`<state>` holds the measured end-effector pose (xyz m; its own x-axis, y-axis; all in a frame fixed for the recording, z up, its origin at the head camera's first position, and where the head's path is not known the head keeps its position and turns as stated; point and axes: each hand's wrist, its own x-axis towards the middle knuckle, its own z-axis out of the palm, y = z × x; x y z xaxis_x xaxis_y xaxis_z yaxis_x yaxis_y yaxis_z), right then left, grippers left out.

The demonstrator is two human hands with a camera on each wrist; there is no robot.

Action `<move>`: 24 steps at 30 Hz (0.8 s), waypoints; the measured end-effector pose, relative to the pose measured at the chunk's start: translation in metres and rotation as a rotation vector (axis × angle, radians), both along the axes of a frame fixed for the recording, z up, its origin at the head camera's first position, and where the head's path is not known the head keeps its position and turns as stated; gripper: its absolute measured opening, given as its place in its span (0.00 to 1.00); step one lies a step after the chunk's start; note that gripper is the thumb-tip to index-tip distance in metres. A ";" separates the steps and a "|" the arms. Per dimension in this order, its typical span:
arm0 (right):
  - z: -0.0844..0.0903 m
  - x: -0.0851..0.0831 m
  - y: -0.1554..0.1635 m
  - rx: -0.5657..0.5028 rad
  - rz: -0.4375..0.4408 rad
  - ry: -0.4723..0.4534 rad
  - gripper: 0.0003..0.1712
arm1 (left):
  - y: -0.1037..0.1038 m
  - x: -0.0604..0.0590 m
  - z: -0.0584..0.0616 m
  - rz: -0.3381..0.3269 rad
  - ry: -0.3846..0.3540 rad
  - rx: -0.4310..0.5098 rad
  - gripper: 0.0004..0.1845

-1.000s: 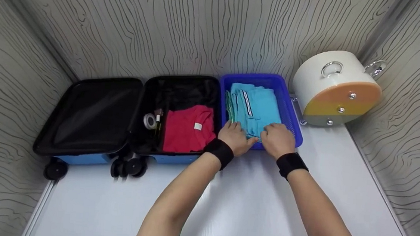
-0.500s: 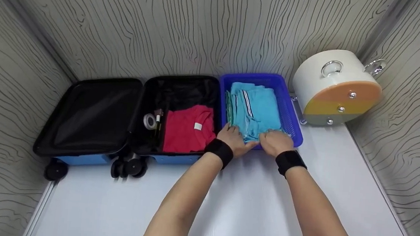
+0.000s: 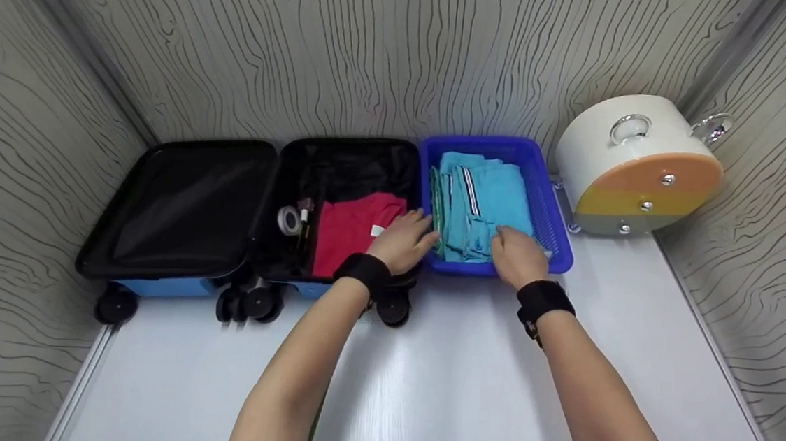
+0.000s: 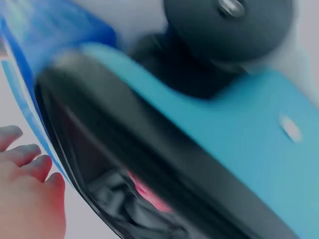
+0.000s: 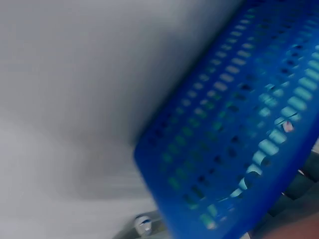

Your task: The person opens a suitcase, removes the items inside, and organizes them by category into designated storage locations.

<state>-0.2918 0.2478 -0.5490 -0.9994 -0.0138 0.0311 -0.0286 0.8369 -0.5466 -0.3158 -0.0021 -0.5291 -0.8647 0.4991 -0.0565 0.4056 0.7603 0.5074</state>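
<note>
Suitcase (image 3: pixel 253 216), blue-shelled and black-lined, lies open on the white tabletop (image 3: pixel 421 391) with both halves flat; its left half holds nothing visible, while its right half carries a folded red shirt (image 3: pixel 347 227), a roll of tape (image 3: pixel 288 219) and a small stick-like item beside it. Blue perforated basket (image 3: pixel 548 212) stands touching the suitcase's right side and holds a stack of folded turquoise garments (image 3: pixel 482 203). White drum-shaped appliance (image 3: pixel 632 166) sits just beyond the basket, in the corner.

Packing appears part done: one shirt and the small items are in the case; the turquoise stack remains in the basket.

Left hand (image 3: pixel 402 239) rests with relaxed, extended fingers at the junction of red shirt and basket wall, fingertips at the stack's left edge; a grasp cannot be confirmed. Right hand (image 3: pixel 518 253) lies over the stack's near right corner, fingers bent down onto the cloth; whether it pinches the fabric cannot be told. Wrist views are blurred.
</note>
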 end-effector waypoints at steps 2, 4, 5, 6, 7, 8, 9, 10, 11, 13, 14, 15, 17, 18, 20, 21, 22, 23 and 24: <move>0.004 -0.002 -0.011 -0.048 0.008 0.025 0.30 | -0.020 -0.004 0.002 0.075 -0.028 0.031 0.33; 0.009 -0.004 -0.025 -0.095 0.025 0.039 0.30 | -0.041 -0.006 0.003 0.161 -0.067 0.057 0.33; 0.012 -0.005 -0.032 -0.118 0.037 0.041 0.30 | -0.051 -0.007 0.004 0.204 -0.086 0.067 0.33; 0.015 -0.005 -0.040 -0.140 0.055 0.043 0.30 | -0.061 -0.007 0.004 0.246 -0.104 0.074 0.33; 0.018 -0.005 -0.048 -0.158 0.070 0.047 0.30 | -0.070 -0.006 0.005 0.287 -0.120 0.081 0.33; 0.020 -0.005 -0.057 -0.174 0.085 0.046 0.29 | -0.079 -0.006 0.005 0.325 -0.138 0.084 0.33; 0.023 -0.004 -0.065 -0.191 0.098 0.045 0.29 | -0.087 -0.005 0.005 0.355 -0.151 0.082 0.33; 0.025 -0.004 -0.074 -0.207 0.113 0.044 0.29 | -0.095 -0.004 0.006 0.380 -0.163 0.077 0.33; 0.027 -0.004 -0.083 -0.229 0.125 0.034 0.29 | -0.102 -0.003 0.006 0.400 -0.176 0.073 0.32; 0.030 -0.005 -0.101 -0.265 0.144 0.014 0.28 | -0.114 -0.001 0.007 0.430 -0.204 0.074 0.31; 0.031 -0.005 -0.109 -0.285 0.154 -0.004 0.28 | -0.118 0.000 0.008 0.442 -0.220 0.076 0.31; 0.031 -0.006 -0.116 -0.301 0.162 -0.025 0.29 | -0.123 0.001 0.008 0.450 -0.228 0.072 0.30; 0.030 -0.006 -0.131 -0.310 0.172 -0.067 0.29 | -0.129 0.004 0.008 0.459 -0.247 0.062 0.29; 0.029 -0.007 -0.138 -0.302 0.178 -0.085 0.29 | -0.131 0.005 0.007 0.461 -0.257 0.057 0.28; 0.027 -0.007 -0.150 -0.277 0.185 -0.120 0.31 | -0.134 0.009 0.004 0.460 -0.270 0.041 0.27; 0.025 -0.006 -0.156 -0.252 0.187 -0.134 0.31 | -0.135 0.010 0.003 0.458 -0.278 0.035 0.26; 0.024 -0.006 -0.162 -0.224 0.189 -0.147 0.30 | -0.136 0.012 0.001 0.455 -0.289 0.031 0.26; 0.022 -0.005 -0.168 -0.195 0.190 -0.163 0.29 | -0.136 0.014 -0.001 0.456 -0.297 0.026 0.25; 0.020 -0.005 -0.173 -0.167 0.196 -0.172 0.29 | -0.136 0.016 -0.003 0.460 -0.307 0.023 0.25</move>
<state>-0.2966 0.0743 -0.5292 -0.9691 -0.2154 -0.1202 -0.0755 0.7231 -0.6866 -0.2997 -0.1381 -0.5316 -0.9393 0.0778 -0.3340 -0.1351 0.8113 0.5689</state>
